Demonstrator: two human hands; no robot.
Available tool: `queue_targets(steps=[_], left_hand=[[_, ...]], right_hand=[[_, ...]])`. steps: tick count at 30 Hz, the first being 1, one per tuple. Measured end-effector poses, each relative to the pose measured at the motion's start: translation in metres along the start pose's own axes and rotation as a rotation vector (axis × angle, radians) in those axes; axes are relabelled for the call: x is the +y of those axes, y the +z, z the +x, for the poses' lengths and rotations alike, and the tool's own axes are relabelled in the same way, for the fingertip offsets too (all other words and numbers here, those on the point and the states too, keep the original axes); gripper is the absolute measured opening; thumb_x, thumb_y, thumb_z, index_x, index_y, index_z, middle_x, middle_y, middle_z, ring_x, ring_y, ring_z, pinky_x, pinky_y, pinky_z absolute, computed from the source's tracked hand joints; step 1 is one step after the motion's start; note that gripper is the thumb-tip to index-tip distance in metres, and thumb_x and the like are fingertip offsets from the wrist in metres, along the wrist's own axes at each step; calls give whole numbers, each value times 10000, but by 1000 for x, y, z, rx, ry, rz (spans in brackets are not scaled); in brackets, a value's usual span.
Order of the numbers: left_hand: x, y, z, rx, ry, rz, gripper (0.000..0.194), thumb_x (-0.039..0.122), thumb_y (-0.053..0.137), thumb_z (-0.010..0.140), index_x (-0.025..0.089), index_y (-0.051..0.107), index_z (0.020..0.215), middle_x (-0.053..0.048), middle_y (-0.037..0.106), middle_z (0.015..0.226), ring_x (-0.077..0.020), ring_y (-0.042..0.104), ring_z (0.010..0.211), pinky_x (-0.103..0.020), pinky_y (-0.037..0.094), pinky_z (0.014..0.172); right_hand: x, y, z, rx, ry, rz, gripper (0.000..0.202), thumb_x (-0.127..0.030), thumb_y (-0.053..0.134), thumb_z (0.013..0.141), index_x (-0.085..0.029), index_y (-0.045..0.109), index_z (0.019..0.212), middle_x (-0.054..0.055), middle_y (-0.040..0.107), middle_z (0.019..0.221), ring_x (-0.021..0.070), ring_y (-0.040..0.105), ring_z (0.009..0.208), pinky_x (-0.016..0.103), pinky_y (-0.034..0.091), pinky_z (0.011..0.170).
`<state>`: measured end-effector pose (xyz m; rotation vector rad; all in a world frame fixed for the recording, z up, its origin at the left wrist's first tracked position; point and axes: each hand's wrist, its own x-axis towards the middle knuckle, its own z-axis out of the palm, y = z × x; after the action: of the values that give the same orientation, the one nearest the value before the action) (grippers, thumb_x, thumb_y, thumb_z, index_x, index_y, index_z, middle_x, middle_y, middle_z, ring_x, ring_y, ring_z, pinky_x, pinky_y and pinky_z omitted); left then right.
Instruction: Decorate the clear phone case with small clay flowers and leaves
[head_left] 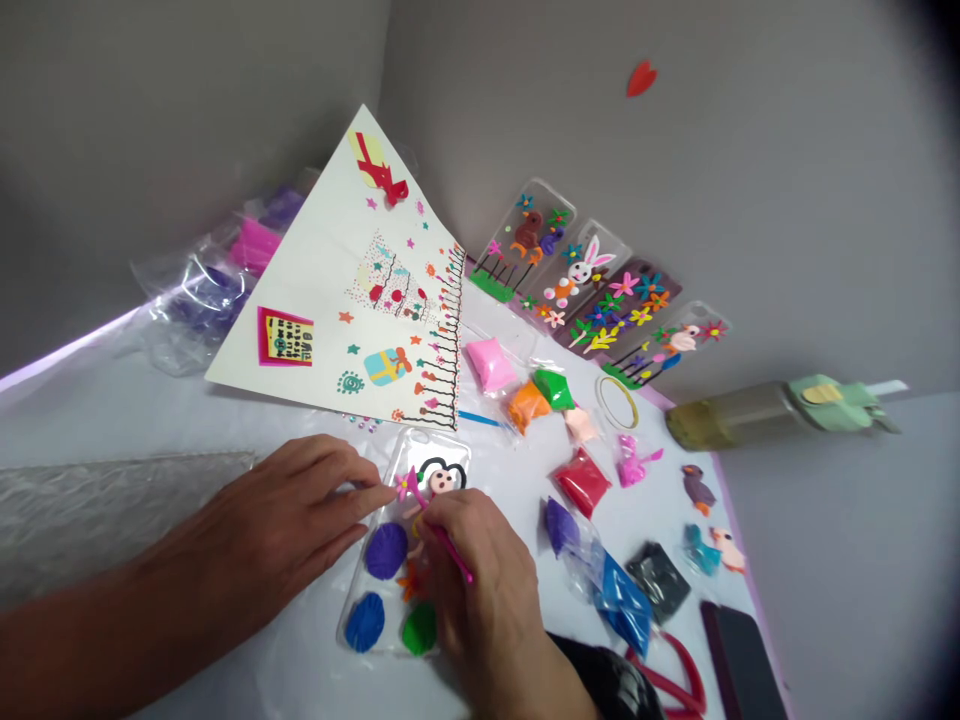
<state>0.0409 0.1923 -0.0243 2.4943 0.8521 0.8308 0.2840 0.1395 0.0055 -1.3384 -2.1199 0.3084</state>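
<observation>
A clear phone case (352, 585) lies on the table below me, decorated with clay: a purple disc (386, 551), a blue disc (365, 622), a green disc (420, 628) and a small figure with a pale face (441, 482) and black outline above. My right hand (487, 590) pinches a pink clay modelling tool (452, 550), its tip at a pink flower (405, 485) near the case's upper left. Part of the case is hidden beneath this hand. My left hand (315, 505) rests at the case's left edge, fingers stretched out, fingertips close to the flower, holding nothing.
Several decorated phone cases (577, 275) lean against the wall. A decorated white card (315, 270) stands behind my hands. Clay packets, including a red one (583, 481), lie rightward, with a bottle (735, 422), red-handled scissors (686, 672) and a dark phone (741, 660).
</observation>
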Motion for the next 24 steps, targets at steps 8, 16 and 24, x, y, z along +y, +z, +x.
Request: queue_targets(steps=[8,16,24], left_hand=[[6,9,-2,51,-73,-29,292,225,454,1198,310,713,1303,0,771,1185,-229,701,1134,-341,535,1053],[2,1,-1,-21,-10,-6,289,192,491,1182,294,703,1351,-2,772,1222,-214,708,1137,-299,549,1054],[-2,2,-2,-15,4,5,286,188,514,1176,275,717,1358,-15,769,1240,-209,704,1152,-293,554,1076]], right_hand=[[-1,1,-2,-101,-1,-54,309,12,463,1009,-247,613,1084,74,748,958,244,708,837,358,588,750],[-3,-5,12,49,213,262,170,-123,558,1093,-250,649,1027,-2,731,863,164,708,729,254,571,666],[-1,-6,17,159,291,365,174,-109,598,1071,-252,689,1031,-23,750,868,133,738,738,212,588,674]])
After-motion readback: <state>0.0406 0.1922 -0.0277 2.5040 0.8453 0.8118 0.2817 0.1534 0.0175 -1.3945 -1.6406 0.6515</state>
